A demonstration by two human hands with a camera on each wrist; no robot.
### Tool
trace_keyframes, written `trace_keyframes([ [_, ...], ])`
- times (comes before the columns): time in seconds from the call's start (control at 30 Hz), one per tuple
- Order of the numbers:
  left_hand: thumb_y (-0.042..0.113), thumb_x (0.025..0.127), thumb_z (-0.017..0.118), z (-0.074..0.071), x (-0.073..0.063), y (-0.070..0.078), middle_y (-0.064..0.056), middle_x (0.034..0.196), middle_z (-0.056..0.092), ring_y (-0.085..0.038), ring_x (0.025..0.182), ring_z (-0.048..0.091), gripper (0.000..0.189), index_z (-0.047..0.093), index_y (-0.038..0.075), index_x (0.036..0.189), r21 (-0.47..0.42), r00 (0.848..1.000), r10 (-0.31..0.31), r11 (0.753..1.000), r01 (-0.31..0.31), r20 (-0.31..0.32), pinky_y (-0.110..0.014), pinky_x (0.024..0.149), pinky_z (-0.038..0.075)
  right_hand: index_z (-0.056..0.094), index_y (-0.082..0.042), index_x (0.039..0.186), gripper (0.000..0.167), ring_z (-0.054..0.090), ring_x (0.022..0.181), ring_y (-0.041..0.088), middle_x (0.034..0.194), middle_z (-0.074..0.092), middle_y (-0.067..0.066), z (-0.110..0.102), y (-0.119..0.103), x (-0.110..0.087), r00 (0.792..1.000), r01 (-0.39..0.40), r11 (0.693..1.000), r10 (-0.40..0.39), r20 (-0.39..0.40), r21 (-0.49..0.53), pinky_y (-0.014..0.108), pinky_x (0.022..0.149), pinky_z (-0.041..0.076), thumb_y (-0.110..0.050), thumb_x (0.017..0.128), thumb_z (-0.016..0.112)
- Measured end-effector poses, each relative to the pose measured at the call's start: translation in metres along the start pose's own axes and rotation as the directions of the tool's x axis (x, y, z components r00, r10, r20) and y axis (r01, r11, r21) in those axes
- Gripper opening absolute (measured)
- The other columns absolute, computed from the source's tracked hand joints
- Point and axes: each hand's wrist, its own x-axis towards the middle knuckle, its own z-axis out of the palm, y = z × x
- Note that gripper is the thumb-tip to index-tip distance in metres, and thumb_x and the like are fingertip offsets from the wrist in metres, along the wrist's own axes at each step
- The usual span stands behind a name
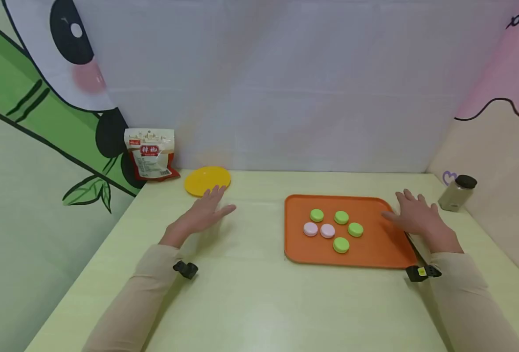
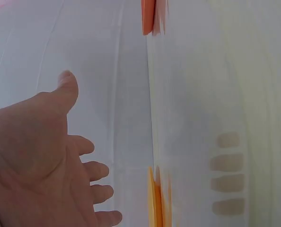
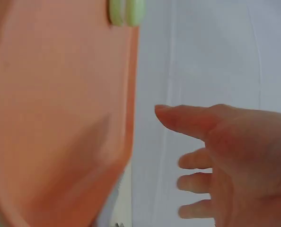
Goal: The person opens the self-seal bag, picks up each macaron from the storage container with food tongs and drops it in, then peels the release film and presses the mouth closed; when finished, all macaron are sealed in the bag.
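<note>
My left hand (image 1: 202, 214) is held out over the table with its fingers extended and thumb spread, just in front of a yellow plate (image 1: 206, 180). In the left wrist view that hand (image 2: 41, 161) holds nothing. My right hand (image 1: 417, 216) hovers over the right end of an orange tray (image 1: 384, 244), fingers apart and nothing in them; the right wrist view shows the same hand (image 3: 244, 156) beside the tray's rim (image 3: 131, 94). On the tray lie several green macarons (image 1: 341, 245) and two pale pink ones, a left one (image 1: 310, 229) and a right one (image 1: 327, 231).
A red and white food pouch (image 1: 151, 156) stands at the back left against the wall. To the right of my right hand is a jar with a black lid (image 1: 457, 193). A printed cloth backdrop (image 1: 285, 88) rises along the table's (image 1: 250, 303) far edge.
</note>
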Motion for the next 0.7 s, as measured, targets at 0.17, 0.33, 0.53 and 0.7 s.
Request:
trace_keyframes([
  [0.17,0.065,0.101,0.033,0.006,0.006,0.009,-0.018,0.167,0.0,-0.04,0.151,-0.004,0.089,0.001,0.009,0.161,-0.059,0.996,0.067,0.996,-0.063,0.066,-0.061,0.119,0.004,0.025,0.028,0.14,0.084,0.03,0.126,0.067,0.141,0.027,0.051,-0.009,0.021,-0.006,0.996,0.041,0.998,-0.045,0.077,0.049,0.074,0.101,0.032,-0.038,0.099,0.059],
  [0.33,0.041,0.107,0.043,0.015,0.008,0.012,-0.019,0.166,0.005,-0.039,0.151,0.003,0.075,0.004,0.006,0.161,-0.066,0.992,0.094,0.994,-0.089,0.086,-0.057,0.121,0.008,0.04,0.03,0.128,0.077,0.046,0.116,0.064,0.128,0.045,0.049,-0.013,0.036,-0.008,0.985,0.076,0.997,-0.08,0.156,0.029,0.067,0.094,0.044,-0.035,0.096,0.064],
  [0.53,0.023,0.1,0.064,0.023,0.008,0.018,-0.021,0.16,0.029,-0.038,0.145,0.03,0.075,0.021,0.005,0.159,-0.013,0.995,0.091,0.996,-0.092,-0.026,-0.053,0.118,0.024,0.052,0.029,0.114,0.07,0.056,0.105,0.058,0.114,0.055,0.046,-0.018,0.044,-0.006,0.972,0.088,0.995,-0.096,0.216,0.048,0.061,0.086,0.051,-0.034,0.089,0.072],
  [0.7,0.021,0.099,0.066,0.023,0.006,0.025,-0.02,0.158,0.035,-0.037,0.143,0.036,0.074,0.025,0.005,0.158,-0.017,0.996,0.085,0.996,-0.086,-0.037,-0.051,0.118,0.027,0.057,0.0,0.068,0.041,0.048,0.055,0.02,0.061,0.05,0.008,-0.018,0.05,-0.015,0.947,0.016,0.994,-0.049,0.317,0.107,0.032,0.052,0.044,-0.032,0.087,0.074],
])
